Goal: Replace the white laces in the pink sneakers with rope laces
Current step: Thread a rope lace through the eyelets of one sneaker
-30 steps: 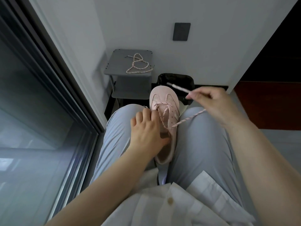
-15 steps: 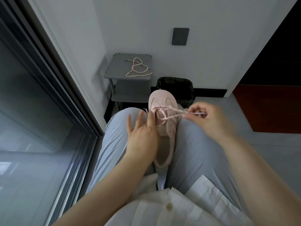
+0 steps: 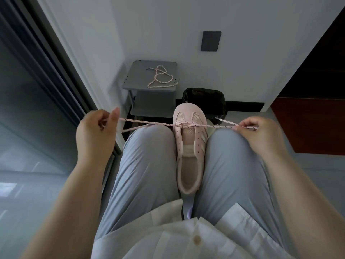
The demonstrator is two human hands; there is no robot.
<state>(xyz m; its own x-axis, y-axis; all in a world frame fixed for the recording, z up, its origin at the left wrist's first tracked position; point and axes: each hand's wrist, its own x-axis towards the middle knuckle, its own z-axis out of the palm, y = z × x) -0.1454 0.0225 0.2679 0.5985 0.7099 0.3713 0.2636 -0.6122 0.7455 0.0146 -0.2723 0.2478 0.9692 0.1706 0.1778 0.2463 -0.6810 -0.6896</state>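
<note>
View from a head-worn camera, looking down at a seated person's lap. A pink sneaker (image 3: 188, 146) is wedged between the thighs, which are in light blue trousers (image 3: 149, 165). The shoe's long axis runs straight away from the person. The toe points away, toward the far wall, and the open heel end faces the body. The sole is down and the opening faces up. White stripes show on its right side.

A pink rope lace (image 3: 149, 123) with dark flecks crosses the shoe near the toe end of the eyelets. It is stretched tight from side to side, at right angles to the shoe.

The left hand (image 3: 95, 131) is out to the left of the knee. Its fingers are curled and the lace is pinched between thumb and fingers. A short loose end trails below the hand.

The right hand (image 3: 261, 133) is out to the right of the other knee, fingers curled, pinching the other end of the lace. A pale tip of the lace sticks out beside the fingertips. Neither hand touches the shoe.

Beyond the knees a small grey shelf (image 3: 134, 79) stands against the wall. A second rope lace (image 3: 160, 77) lies loosely looped on its top. A black bin (image 3: 205, 98) sits just right of the shelf, behind the toe of the shoe. A dark wall plate (image 3: 211, 41) is on the wall above it. A glass door (image 3: 28, 109) with a dark frame fills the left side. The hem of a white shirt (image 3: 186, 238) lies across the lap.
</note>
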